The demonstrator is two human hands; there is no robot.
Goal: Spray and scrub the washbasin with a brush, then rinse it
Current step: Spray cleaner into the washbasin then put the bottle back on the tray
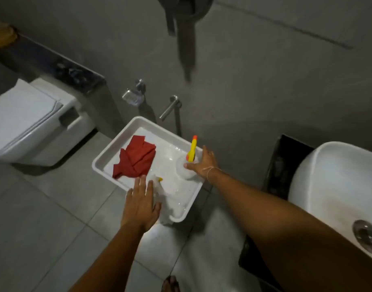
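White washbasin [332, 186]: far right, drain visible. White tray [109, 157] on the floor: holds a red cloth [135, 160], a clear spray bottle [157, 188] lying flat, and a yellow-handled brush [192, 149]. Left hand [141, 204]: fingers spread flat, resting over the bottle, not gripping. Right hand [203, 162]: fingers curled around the brush's white base. Toilet [33, 123]: left.

White tray [101, 163] holds red cloth [135, 160] beyond left fingers [142, 184], spray bottle [157, 189] beside them, brush [191, 153] at right fingertips [188, 165].
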